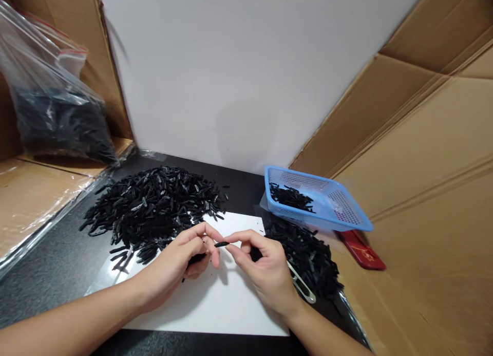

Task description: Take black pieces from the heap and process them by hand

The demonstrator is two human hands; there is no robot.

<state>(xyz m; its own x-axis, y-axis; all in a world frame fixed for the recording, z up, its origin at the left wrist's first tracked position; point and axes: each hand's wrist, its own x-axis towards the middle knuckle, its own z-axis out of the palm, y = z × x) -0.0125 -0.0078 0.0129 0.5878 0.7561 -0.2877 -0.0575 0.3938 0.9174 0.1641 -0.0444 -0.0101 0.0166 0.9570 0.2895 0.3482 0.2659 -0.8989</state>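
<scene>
A thin black sliver (221, 244) is pinched at the fingertips of both hands, above a white sheet (215, 304). My left hand (190, 248) closes on its left end, and more black bits show dark under the curled fingers. Thumb and forefinger of my right hand (267, 266) grip the other end; something dark also shows inside that palm. Beyond the left hand lies a large heap of similar black slivers (154, 197). A second pile (311, 258) spreads beside the right hand, partly covering a pale tool handle (302, 284).
A blue perforated basket (331, 202) holds some black slivers at the right. Near it lies a red packet (362, 250). A clear zip bag (61, 114) of dark material stands at left. Cardboard (431, 155) and a white wall panel (239, 68) border the dark tabletop (50, 263).
</scene>
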